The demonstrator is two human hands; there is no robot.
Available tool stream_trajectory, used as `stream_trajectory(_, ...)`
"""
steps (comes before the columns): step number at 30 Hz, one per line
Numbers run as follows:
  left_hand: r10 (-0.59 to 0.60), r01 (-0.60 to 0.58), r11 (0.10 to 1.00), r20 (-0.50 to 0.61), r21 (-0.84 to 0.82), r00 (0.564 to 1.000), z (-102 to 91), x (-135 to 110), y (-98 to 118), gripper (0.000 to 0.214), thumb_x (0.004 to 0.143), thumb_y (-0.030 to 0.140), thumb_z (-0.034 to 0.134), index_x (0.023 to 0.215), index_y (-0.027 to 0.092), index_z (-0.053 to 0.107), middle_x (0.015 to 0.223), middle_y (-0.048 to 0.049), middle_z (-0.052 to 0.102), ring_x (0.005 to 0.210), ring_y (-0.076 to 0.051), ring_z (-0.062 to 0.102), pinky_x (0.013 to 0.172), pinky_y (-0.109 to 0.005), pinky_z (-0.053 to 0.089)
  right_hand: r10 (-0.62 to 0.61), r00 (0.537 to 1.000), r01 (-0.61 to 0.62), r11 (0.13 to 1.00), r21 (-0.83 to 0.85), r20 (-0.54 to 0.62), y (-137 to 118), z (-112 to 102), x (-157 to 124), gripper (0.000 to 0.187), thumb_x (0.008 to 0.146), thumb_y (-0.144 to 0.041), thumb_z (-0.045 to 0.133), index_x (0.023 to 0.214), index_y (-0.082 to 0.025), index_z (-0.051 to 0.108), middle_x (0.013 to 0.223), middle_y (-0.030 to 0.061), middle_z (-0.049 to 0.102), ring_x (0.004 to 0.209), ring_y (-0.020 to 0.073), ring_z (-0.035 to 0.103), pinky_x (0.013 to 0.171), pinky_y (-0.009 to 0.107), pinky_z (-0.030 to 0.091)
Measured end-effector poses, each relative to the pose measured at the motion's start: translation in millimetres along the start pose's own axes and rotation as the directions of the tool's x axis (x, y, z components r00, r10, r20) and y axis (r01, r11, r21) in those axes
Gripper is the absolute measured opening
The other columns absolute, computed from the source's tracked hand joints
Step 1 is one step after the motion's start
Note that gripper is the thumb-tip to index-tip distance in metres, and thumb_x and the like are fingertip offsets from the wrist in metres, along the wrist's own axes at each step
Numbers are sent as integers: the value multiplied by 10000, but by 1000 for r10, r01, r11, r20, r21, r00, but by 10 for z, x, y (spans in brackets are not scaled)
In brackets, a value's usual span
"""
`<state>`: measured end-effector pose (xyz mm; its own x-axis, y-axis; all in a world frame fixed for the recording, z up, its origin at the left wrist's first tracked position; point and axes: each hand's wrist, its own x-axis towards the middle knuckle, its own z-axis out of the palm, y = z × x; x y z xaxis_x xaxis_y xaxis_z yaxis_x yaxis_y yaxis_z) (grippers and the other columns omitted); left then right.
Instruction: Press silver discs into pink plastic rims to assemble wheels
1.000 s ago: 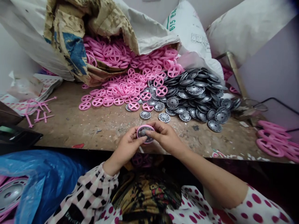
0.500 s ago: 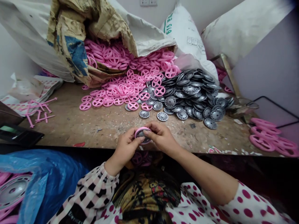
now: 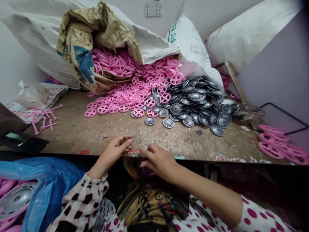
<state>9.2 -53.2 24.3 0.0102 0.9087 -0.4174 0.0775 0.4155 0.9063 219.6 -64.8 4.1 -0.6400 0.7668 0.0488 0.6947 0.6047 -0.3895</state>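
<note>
My left hand point(image 3: 115, 147) rests at the near edge of the worn wooden table point(image 3: 79, 135), fingers loosely stretched to the right and empty. My right hand point(image 3: 158, 160) hangs palm down just below that edge, fingers spread and drooping over my lap. Some pink wheel parts point(image 3: 143, 167) show dimly under its fingertips in the dark gap; nothing is clearly gripped. Farther back lies a spill of pink cross-spoked rings point(image 3: 125, 96), and to its right a heap of grey hubcap discs point(image 3: 200, 100). Two loose grey discs point(image 3: 159, 122) lie nearest my hands.
A torn paper sack point(image 3: 96, 38) spills pink rings at the back, with white sacks point(image 3: 190, 38) behind. Pink sprue sticks point(image 3: 44, 117) lie on the left. Large pink wheels point(image 3: 277, 141) sit at the right edge. A blue plastic bag point(image 3: 43, 180) with big wheels is lower left.
Both hands held a pink ring with a grey disc above the table edge; now that piece is out of sight, the hands have parted and the right has dropped toward my lap.
</note>
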Motion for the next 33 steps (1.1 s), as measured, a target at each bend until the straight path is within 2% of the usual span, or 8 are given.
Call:
stream_trajectory(5,-12,12,1000,-11,-13,1000,55,91,-93,427,631,425,756,946,162,637,774,-13,648,638,-109,602,622,-232,479,82,982,-121,965,-234,-171,390,-104,520,298,967,-306,435,1118,-163,648,1022,124,624,949,248,519,824,349,399)
stream_trajectory(9,3,-3,1000,-43,18,999,104,237,-151,388,644,412,728,934,167,645,715,10,614,526,-97,565,495,-207,428,119,982,-168,909,-382,-150,659,-136,868,285,950,-312,466,1061,-131,656,1006,147,654,948,280,525,809,370,385)
stream_trajectory(14,317,-252,889,-116,383,941,63,580,-82,227,769,317,597,911,171,697,679,-18,644,594,-147,587,562,-245,446,23,992,-75,893,-444,-121,782,-145,910,326,954,-149,374,1194,-117,593,1031,156,662,950,252,558,795,343,370)
stream_trajectory(17,483,-325,748,-138,579,864,49,866,59,172,767,229,591,880,202,717,862,-59,693,818,-204,624,754,-304,468,70,976,-137,933,-333,-206,816,-205,848,383,961,-149,341,1282,-115,547,1031,155,676,925,240,592,796,329,384)
stream_trajectory(21,516,-294,698,-174,653,839,87,1237,256,208,782,249,598,955,189,696,992,-106,660,950,-256,594,876,-370,427,265,904,-249,964,90,-336,834,-201,720,353,932,-183,399,1221,-149,598,1079,118,688,920,222,630,777,305,429)
stream_trajectory(27,419,-131,686,-241,715,875,199,1595,397,580,621,453,760,1080,130,616,1171,-201,564,1099,-355,514,930,-440,388,298,924,-201,911,359,-238,700,-44,477,322,863,-238,508,1143,-172,655,959,90,711,829,205,635,755,323,466)
stream_trajectory(30,428,-158,691,-223,706,876,249,1665,423,573,541,336,817,1042,146,613,1170,-173,554,1122,-345,492,953,-424,372,238,951,-147,910,388,-199,598,6,409,295,835,-239,552,1095,-186,681,912,83,702,814,202,622,766,327,459)
stream_trajectory(33,469,-243,716,-193,655,862,289,1648,418,408,584,197,762,960,161,610,1075,-112,594,1078,-288,515,944,-390,385,290,947,-161,797,582,-136,587,24,409,272,802,-263,592,1041,-182,693,832,55,681,755,185,600,714,311,458)
